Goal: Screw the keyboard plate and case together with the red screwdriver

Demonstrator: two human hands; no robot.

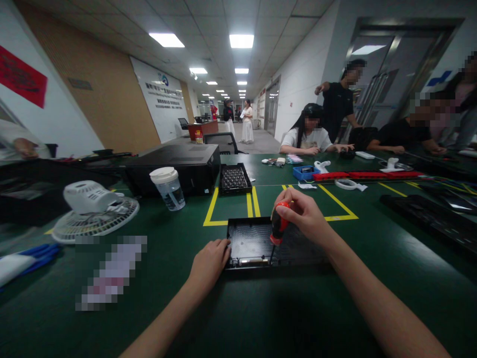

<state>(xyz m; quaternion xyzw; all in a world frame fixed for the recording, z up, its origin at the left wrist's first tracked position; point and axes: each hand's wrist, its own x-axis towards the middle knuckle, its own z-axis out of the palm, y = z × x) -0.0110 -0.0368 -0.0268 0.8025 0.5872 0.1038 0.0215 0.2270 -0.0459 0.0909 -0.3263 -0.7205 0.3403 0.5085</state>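
Note:
A flat black rectangular casing with a raised rim lies on the green table in front of me. My left hand grips its left edge, the fingertips curled over the rim. From above, my right hand is wrapped around the handle of a red and black screwdriver. The screwdriver stands nearly upright, its shaft pointing down to the casing's near side, close to a pale strip. Whether the tip sits in a screw is too small to tell.
Behind the casing is a black tray of round cells. To the left are a lidded cup, a white fan and a large black box. A blue bin and red strips lie farther right; people sit and stand beyond.

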